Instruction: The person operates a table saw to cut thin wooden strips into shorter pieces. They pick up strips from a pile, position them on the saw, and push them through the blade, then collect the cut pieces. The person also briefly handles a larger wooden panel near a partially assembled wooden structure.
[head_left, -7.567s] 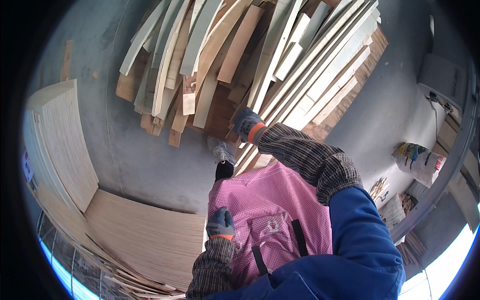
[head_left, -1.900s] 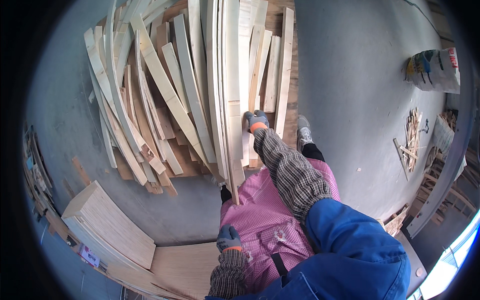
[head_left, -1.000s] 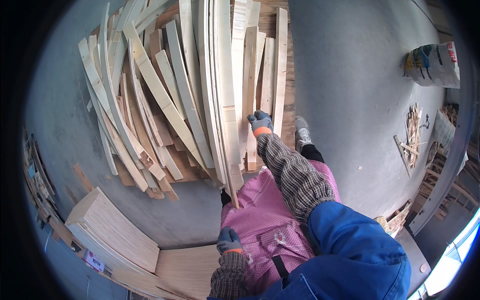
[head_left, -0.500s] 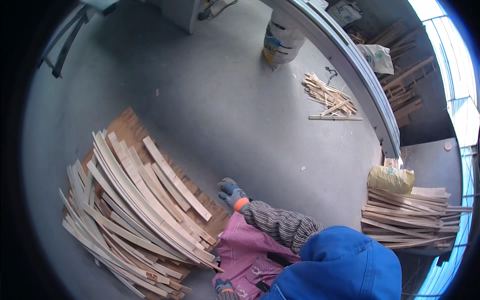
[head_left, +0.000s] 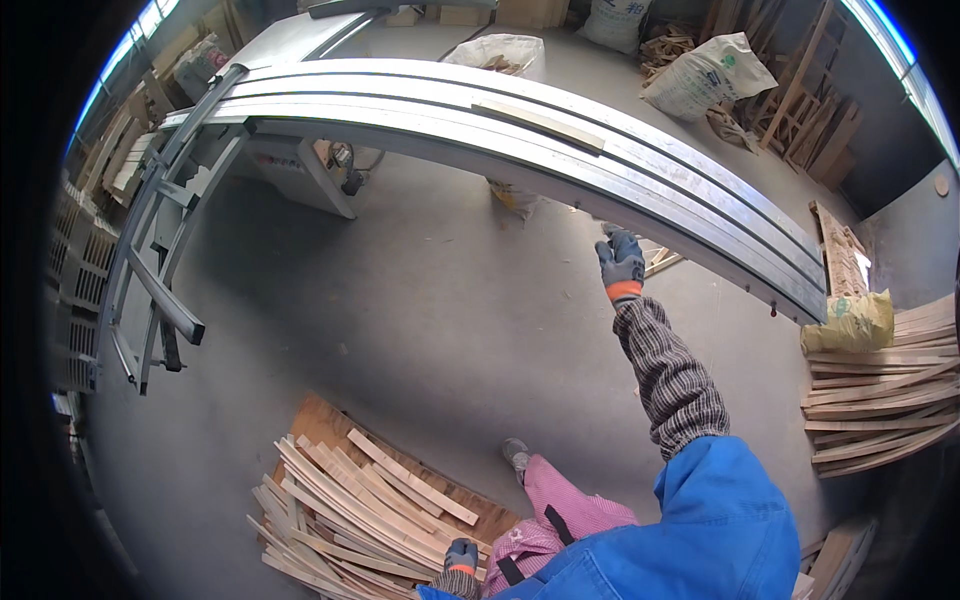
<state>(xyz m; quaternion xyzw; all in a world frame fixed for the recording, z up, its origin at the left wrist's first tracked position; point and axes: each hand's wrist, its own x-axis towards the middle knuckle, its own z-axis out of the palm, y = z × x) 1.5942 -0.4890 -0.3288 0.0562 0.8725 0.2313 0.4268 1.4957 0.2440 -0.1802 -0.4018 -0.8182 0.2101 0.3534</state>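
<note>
I see far rail (head_left: 560, 165): long, silvery, grooved. Right hand (head_left: 622, 258) near it, fingers slightly parted. Left hand (head_left: 461, 552): fingers, cannot tell.

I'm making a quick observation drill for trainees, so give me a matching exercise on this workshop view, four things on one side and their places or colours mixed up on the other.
Column one:
1. Right hand
2. Lone wooden strip
3. Yellow sack
4. Apron

Column two:
A. Pink
B. At the far right of the picture, by the stacked strips
C. In a grey-blue glove with an orange cuff
D. Lying on top of the long metal beam

Right pairs: 1-C, 2-D, 3-B, 4-A.
</note>
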